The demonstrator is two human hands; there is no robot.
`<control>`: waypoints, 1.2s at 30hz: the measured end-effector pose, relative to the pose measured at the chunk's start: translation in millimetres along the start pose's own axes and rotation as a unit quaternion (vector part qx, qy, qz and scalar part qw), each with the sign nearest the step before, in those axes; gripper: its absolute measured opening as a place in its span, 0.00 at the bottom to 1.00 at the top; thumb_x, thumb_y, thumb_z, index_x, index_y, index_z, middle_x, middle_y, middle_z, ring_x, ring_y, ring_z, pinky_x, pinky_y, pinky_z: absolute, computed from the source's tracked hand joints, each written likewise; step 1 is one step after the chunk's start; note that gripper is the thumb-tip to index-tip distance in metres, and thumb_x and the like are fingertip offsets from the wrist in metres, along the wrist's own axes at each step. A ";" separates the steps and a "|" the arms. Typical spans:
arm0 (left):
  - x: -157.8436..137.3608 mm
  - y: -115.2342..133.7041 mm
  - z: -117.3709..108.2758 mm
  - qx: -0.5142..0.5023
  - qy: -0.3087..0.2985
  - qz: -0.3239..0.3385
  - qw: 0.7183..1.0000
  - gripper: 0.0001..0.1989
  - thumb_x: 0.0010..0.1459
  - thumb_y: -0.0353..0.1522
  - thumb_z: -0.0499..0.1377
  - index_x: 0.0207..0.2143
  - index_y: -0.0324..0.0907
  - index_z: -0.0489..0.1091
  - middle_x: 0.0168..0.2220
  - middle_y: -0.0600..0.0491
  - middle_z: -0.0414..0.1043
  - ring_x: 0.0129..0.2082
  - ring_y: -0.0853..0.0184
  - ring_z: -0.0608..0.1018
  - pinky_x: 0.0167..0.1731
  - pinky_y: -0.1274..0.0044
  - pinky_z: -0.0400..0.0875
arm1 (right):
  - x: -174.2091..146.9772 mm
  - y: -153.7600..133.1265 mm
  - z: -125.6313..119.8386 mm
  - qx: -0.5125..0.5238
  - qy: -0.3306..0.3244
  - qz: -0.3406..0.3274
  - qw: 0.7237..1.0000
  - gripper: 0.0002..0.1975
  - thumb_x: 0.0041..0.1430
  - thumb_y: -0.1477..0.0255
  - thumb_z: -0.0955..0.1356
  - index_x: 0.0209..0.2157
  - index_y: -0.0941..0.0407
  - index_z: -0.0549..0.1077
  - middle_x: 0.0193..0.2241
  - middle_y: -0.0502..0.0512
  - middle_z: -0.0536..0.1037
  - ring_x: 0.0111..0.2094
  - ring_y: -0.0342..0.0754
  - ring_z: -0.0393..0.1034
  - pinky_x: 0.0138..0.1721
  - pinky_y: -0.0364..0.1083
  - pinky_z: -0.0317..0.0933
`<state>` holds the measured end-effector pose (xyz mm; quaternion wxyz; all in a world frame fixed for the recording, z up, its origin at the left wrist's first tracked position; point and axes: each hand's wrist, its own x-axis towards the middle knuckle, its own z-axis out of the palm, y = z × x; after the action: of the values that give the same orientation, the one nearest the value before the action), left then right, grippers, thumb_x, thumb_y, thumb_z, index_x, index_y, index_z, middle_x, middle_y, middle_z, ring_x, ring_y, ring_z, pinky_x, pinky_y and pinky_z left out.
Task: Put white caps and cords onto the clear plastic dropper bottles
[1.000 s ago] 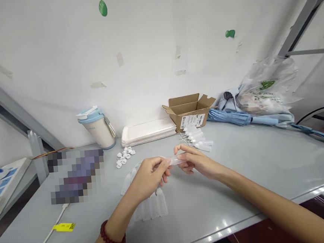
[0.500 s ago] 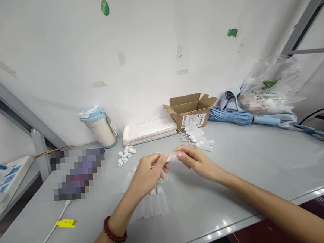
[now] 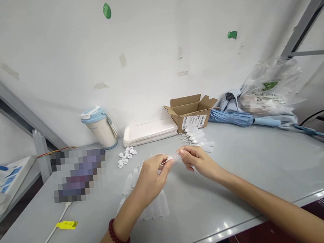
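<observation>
A small translucent plastic tube (image 3: 177, 157) is held level between my two hands. My left hand (image 3: 153, 176) pinches its whitish end with thumb and forefinger; a thin pale cord seems to show there. At the other end, my right hand (image 3: 198, 161) grips the clear body between thumb and fingers. Several similar flat translucent tubes (image 3: 158, 206) lie under and beside my left forearm, partly covered by it. Loose white caps (image 3: 125, 160) are scattered to the left. Behind my right hand, a pile of tubes with white caps and cords (image 3: 197, 137) rests on the table.
An open cardboard box (image 3: 191, 113) and a stack of white trays (image 3: 150, 131) stand against the wall. A blue-lidded cup (image 3: 101, 128) and a blurred-out phone (image 3: 80, 174) are at left. A folded blue umbrella (image 3: 231, 116) and plastic bag (image 3: 270, 86) are at right.
My left fingers have shifted their hold on the tube, and a white end now shows at the fingertips. Both hands stay close together; the view has tilted slightly.
</observation>
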<state>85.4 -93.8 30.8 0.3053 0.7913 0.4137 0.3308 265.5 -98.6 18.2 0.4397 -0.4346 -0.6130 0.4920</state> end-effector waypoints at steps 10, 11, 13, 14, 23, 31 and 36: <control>-0.4 9.4 -4.2 -0.124 -0.081 -0.133 0.980 0.22 0.60 0.43 0.48 0.17 0.41 0.62 0.16 0.55 0.64 0.27 0.66 0.75 0.23 0.81 0.65 | -3.2 -3.5 3.0 -0.018 0.007 -0.011 1.000 0.22 0.57 0.52 0.61 0.27 0.58 0.65 0.16 0.42 0.55 0.17 0.38 0.50 0.18 0.41 0.48; -0.9 9.7 -3.5 -0.106 -0.077 -0.130 0.983 0.22 0.60 0.42 0.47 0.17 0.41 0.61 0.15 0.55 0.63 0.26 0.66 0.74 0.23 0.80 0.64 | -3.1 -3.5 3.4 -0.009 0.009 -0.005 1.000 0.22 0.57 0.52 0.61 0.27 0.58 0.65 0.15 0.42 0.54 0.16 0.38 0.49 0.18 0.41 0.47; -1.5 9.1 -1.7 -0.060 -0.070 -0.116 0.989 0.20 0.61 0.41 0.46 0.18 0.42 0.60 0.16 0.56 0.63 0.21 0.69 0.71 0.21 0.80 0.62 | -2.6 -2.9 4.1 0.023 0.010 0.012 1.000 0.21 0.55 0.52 0.63 0.25 0.57 0.64 0.14 0.41 0.52 0.16 0.37 0.46 0.17 0.40 0.46; -1.7 8.2 -0.6 -0.028 -0.066 -0.100 0.992 0.20 0.61 0.40 0.46 0.18 0.42 0.59 0.16 0.56 0.63 0.20 0.69 0.69 0.21 0.79 0.60 | -2.1 -2.3 4.3 0.043 0.008 0.022 0.999 0.21 0.54 0.52 0.64 0.25 0.57 0.63 0.14 0.40 0.51 0.16 0.37 0.45 0.16 0.40 0.44; 0.6 0.7 1.6 0.168 -0.039 0.036 0.984 0.17 0.62 0.35 0.45 0.22 0.41 0.63 0.23 0.53 0.68 0.22 0.67 0.68 0.25 0.76 0.58 | 3.1 4.0 2.5 0.111 -0.016 0.077 0.991 0.22 0.53 0.54 0.66 0.20 0.55 0.56 0.15 0.39 0.47 0.16 0.35 0.40 0.17 0.40 0.40; 9.5 -35.3 -69.6 0.318 0.009 -0.117 0.941 0.12 0.56 0.32 0.48 0.23 0.41 0.67 0.24 0.51 0.73 0.28 0.60 0.74 0.27 0.75 0.59 | 20.0 11.6 -36.4 -0.146 0.170 -0.066 0.972 0.18 0.58 0.58 0.62 0.35 0.59 0.71 0.23 0.50 0.70 0.22 0.42 0.60 0.24 0.43 0.56; 5.6 -65.0 -96.3 0.386 0.015 -0.209 0.899 0.08 0.52 0.32 0.52 0.30 0.41 0.71 0.32 0.43 0.76 0.35 0.52 0.76 0.30 0.73 0.61 | 35.9 31.7 -75.5 -0.348 0.247 -0.140 0.893 0.18 0.58 0.63 0.62 0.44 0.59 0.73 0.34 0.59 0.77 0.32 0.50 0.67 0.33 0.48 0.62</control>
<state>-16.3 -38.3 40.4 0.0318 0.7375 0.6691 0.0862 333.2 -43.0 0.7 0.4616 -0.5774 -0.6710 0.0573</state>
